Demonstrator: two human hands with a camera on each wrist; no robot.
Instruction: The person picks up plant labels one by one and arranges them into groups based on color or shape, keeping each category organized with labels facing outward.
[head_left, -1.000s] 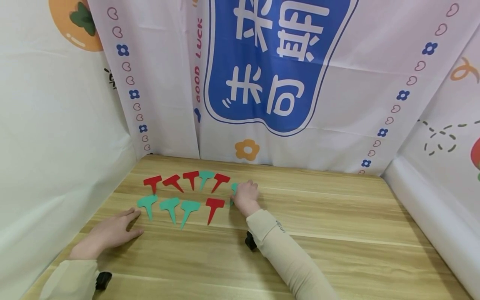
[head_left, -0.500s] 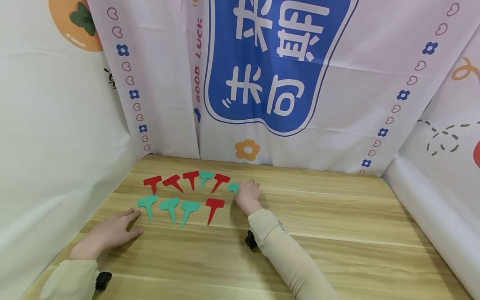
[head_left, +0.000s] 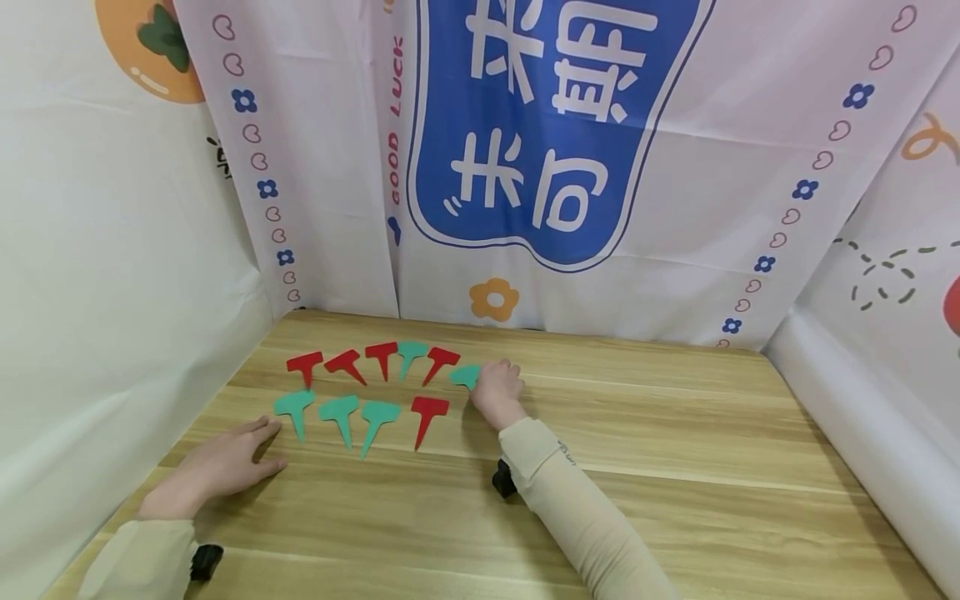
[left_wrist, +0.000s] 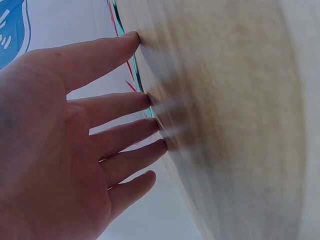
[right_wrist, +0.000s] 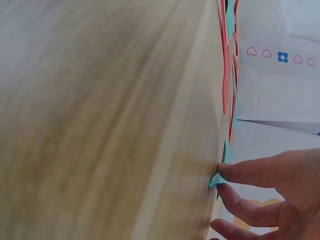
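Note:
My right hand [head_left: 498,393] pinches a green T-shaped plant label [head_left: 465,376] at the right end of the back row. In the right wrist view, thumb and index finger close on part of this label [right_wrist: 215,181], low against the table. My left hand [head_left: 225,461] rests on the table at the left, fingers spread and fingertips touching the wood, holding nothing. It lies nearest a green label [head_left: 294,403] at the front row's left end. A red label [head_left: 429,407] ends that row on the right; another red label [head_left: 442,358] lies left of the pinched one.
Several more red and green labels lie flat in two rough rows, among them a red label [head_left: 305,362] at the far left. The wooden table [head_left: 675,492] meets a printed cloth [head_left: 675,275] at the back. White cloth walls stand at both sides.
The green label at the right hand has turned from mostly hidden to showing its wide head, pointing left. My right hand has shifted slightly right. My left hand stays in place.

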